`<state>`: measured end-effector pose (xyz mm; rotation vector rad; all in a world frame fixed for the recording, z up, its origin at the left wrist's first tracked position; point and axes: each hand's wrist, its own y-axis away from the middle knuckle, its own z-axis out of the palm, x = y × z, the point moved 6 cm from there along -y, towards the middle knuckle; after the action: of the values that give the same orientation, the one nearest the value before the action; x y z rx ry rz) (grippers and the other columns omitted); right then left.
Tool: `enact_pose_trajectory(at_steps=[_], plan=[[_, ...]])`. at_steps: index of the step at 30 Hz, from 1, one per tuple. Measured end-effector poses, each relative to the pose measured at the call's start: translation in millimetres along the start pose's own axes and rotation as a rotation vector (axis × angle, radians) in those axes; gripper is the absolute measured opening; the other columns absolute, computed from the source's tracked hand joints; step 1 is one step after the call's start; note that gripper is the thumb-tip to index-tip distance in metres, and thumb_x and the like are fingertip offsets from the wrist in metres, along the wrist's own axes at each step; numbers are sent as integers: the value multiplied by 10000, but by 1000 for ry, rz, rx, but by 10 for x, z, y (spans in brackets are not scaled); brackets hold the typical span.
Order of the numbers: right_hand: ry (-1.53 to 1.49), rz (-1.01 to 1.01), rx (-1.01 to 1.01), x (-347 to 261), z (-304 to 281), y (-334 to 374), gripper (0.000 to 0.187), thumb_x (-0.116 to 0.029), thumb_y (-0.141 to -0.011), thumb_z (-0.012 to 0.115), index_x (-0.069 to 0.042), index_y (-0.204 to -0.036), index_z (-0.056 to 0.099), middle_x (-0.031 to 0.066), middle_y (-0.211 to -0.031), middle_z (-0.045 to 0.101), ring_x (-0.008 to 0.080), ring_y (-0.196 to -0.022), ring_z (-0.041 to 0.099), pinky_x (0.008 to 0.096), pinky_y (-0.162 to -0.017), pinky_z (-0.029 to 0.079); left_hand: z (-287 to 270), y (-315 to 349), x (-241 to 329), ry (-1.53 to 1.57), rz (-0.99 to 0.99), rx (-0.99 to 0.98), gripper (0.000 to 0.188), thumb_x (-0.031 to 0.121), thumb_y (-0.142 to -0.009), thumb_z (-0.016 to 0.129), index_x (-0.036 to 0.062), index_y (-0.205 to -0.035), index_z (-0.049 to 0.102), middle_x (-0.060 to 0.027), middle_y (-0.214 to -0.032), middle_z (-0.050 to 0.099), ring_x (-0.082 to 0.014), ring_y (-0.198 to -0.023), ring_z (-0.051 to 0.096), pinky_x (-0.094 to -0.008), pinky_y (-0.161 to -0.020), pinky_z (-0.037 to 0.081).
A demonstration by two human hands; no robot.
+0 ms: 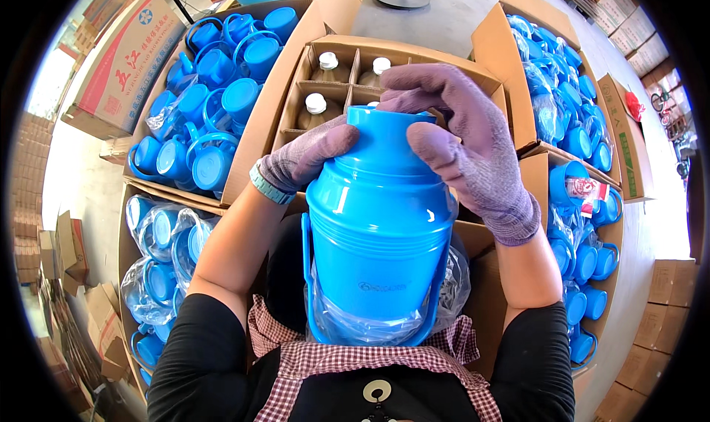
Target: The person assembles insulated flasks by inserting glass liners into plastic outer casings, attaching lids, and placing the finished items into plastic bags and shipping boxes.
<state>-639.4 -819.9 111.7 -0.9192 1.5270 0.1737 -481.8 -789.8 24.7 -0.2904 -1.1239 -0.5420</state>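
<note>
A maroon-and-white checked cloth apron (384,356) lay closest, one pale ring pendant (367,393) hanging just below its upper edge. Beyond it, between two hands in knitted, purple-coated gloves, was one blue plastic flask (373,237), glossy, ribbed at the shoulder and narrowing to a cylindrical neck, with one hinged bail handle (308,289) lowered and clear, crinkled film (452,295) around its base. The left hand (307,156) pressed its thumb to the neck, other fingers hidden behind; one pale teal band (270,187) circled that wrist. The right hand (473,144) arched bent fingers over the mouth, thumb apart at the near side; whether they pinched anything, I cannot tell. Past the fingertips, one divided cardboard carton (436,53) held at least three white-capped bottles (328,61). Left and right of the fingers, four open cartons (499,74), two per side, held similar blue plastic vessels (240,100), too many to count.
</note>
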Motion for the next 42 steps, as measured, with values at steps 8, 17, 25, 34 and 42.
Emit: enact_pose_trajectory(at_steps=[8,17,25,34,42], plan=[[201,49,29,-30,128,286,1015,-450,-674,930,-45,-1474,456,138,-1320,575,255,-1254,569,409,-1077,463,186,85,69,-39,13,18,1006,664,-886,689,49,-1601,341,-184,-1556,480,-332,-1398,523,-456,-1178,427],[92,279,88,209,64,280,963,-405,-714,916,-61,-1483,450,134,-1305,574,252,-1232,560,394,-1095,436,37,-198,-205,32,-12,-111,1055,703,-865,687,53,-1610,318,-194,-1577,457,-346,-1419,499,-496,-1197,400],[133,141,78,104,167,321,974,-369,-722,904,-58,-1507,418,152,-1385,545,262,-1320,518,404,-1138,398,79,13,-130,-9,11,-80,1072,705,-857,679,20,-1601,320,-223,-1580,440,-370,-1434,478,-507,-1207,381],[-223,134,77,433,155,396,1111,-494,-698,921,-81,-1558,351,161,-1479,495,282,-1384,468,429,-1196,342,274,260,39,-72,-51,221,953,643,-903,692,15,-1553,388,-190,-1476,538,-301,-1336,565,-423,-1136,451],[-685,318,195,717,175,777,1117,-621,-786,823,-90,-1597,267,176,-1490,459,303,-1415,427,466,-1189,345,202,398,-42,-530,-11,371,941,588,-886,739,-42,-1507,418,-189,-1315,650,-248,-1251,614,-374,-1080,473]])
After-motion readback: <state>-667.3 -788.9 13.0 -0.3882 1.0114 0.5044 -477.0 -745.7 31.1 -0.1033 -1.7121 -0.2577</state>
